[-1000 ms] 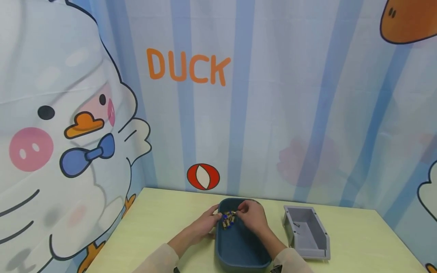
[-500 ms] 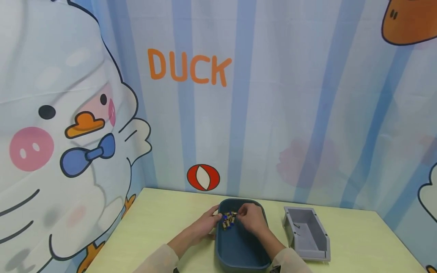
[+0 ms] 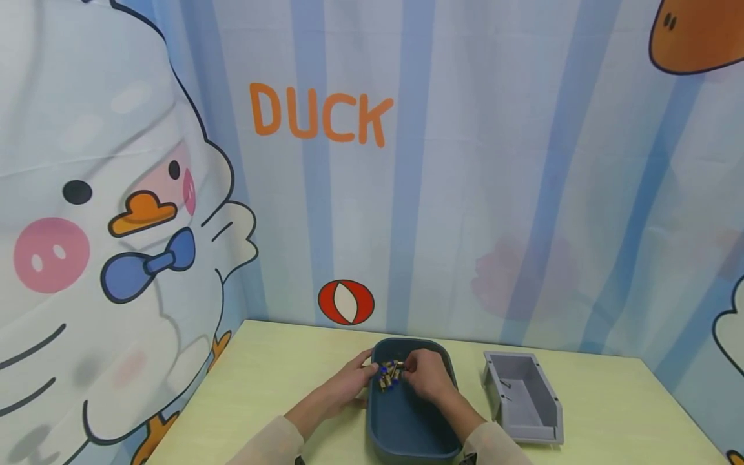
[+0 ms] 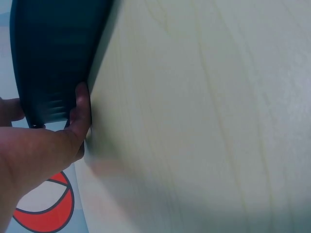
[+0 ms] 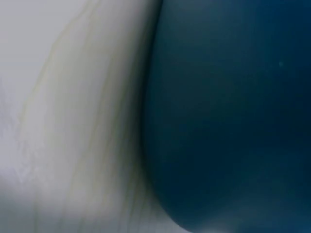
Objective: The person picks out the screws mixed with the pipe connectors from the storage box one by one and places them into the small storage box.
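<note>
In the head view, a dark blue-green plastic bin (image 3: 414, 421) stands on the table. My left hand (image 3: 349, 382) grips its left wall near the far corner, thumb at the rim. The left wrist view shows fingers (image 4: 82, 104) against the bin's outer side. Several small brass-coloured pieces with blue ends (image 3: 386, 380) lie in a pile at the bin's far left. My right hand (image 3: 429, 374) reaches inside, fingers curled at the right edge of this pile. Whether it pinches a piece is hidden. The right wrist view shows only the bin's wall (image 5: 218, 111) and the table.
To the right stands a grey open-front parts bin (image 3: 527, 403) with a few small metal pieces (image 3: 505, 383) in it. The pale wood-patterned table (image 3: 290, 349) ends at a curtain (image 3: 465, 194) printed with ducks.
My right hand has shifted very slightly down and nearer the pile's edge. The left hand and both bins have stayed in place.
</note>
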